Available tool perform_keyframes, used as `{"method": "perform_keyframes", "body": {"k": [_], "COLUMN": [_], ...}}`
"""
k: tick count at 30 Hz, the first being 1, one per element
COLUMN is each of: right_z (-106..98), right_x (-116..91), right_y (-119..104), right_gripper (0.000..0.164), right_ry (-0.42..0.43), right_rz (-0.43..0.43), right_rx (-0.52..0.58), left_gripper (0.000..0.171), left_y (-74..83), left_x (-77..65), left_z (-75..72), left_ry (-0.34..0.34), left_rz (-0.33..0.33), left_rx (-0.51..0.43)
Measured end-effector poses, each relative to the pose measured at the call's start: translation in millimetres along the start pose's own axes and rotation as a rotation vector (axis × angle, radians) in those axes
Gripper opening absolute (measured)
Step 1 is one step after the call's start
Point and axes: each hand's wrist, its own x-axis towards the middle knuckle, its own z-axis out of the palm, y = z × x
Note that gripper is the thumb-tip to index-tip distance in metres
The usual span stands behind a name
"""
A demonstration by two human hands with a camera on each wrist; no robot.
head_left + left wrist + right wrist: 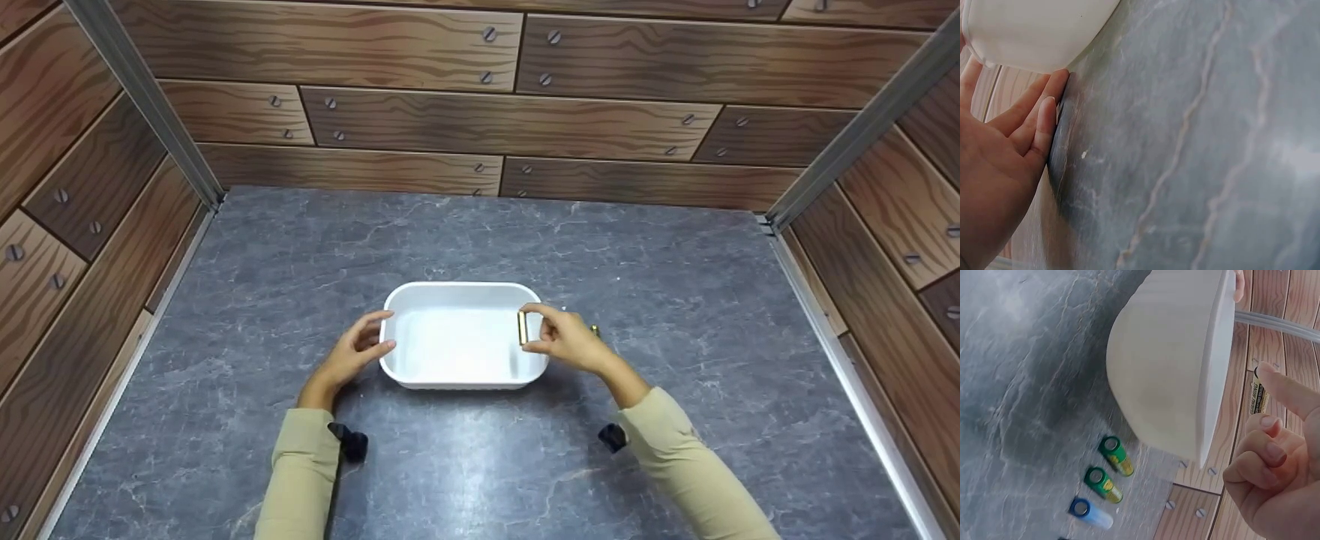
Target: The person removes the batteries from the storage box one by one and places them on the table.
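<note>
A white rectangular tub (461,360) with rounded corners stands on the grey marbled tabletop. At its left rim is my left hand (352,352), thumb and index fingertips resting over the edge. Other fingers (1055,84) of that hand extend nearly straight against the tub's outer side in the left wrist view. Over the tub's right end, my right hand (564,337) pinches a gold-and-black battery (523,328) between thumb and index finger; its remaining fingers curl in. Lettering shows on this battery (1259,392) in the right wrist view, above the rim's height.
Beside the tub's right side, two green-and-gold batteries (1116,455) and a blue-and-white battery (1090,513) stand on the tabletop (465,480). My right hand mostly hides them in the head view. Wood-patterned walls (420,120) with metal corner posts (142,90) enclose the surface.
</note>
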Motion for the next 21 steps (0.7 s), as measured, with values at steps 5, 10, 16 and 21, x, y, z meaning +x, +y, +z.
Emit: {"method": "perform_keyframes", "body": {"k": [5, 10, 16, 21], "right_z": [-5, -11, -17, -18], "right_x": [-5, -9, -13, -16], "right_y": [8, 17, 25, 31], "right_gripper": [0.052, 0.054, 0.056, 0.056], "right_ry": [0.003, -0.008, 0.004, 0.018], "right_rz": [0.008, 0.030, 0.056, 0.072], "right_rx": [0.010, 0.044, 0.056, 0.059], "left_gripper": [0.055, 0.056, 0.056, 0.056], "left_y": [0.7, 0.8, 0.8, 1.6], "left_x": [0.5, 1.2, 0.9, 1.1], "left_z": [0.4, 0.5, 0.5, 0.7], "left_ry": [0.001, -0.005, 0.001, 0.004], "left_rz": [-0.019, -0.014, -0.017, -0.035], "left_rx": [-0.009, -0.016, -0.001, 0.006]}}
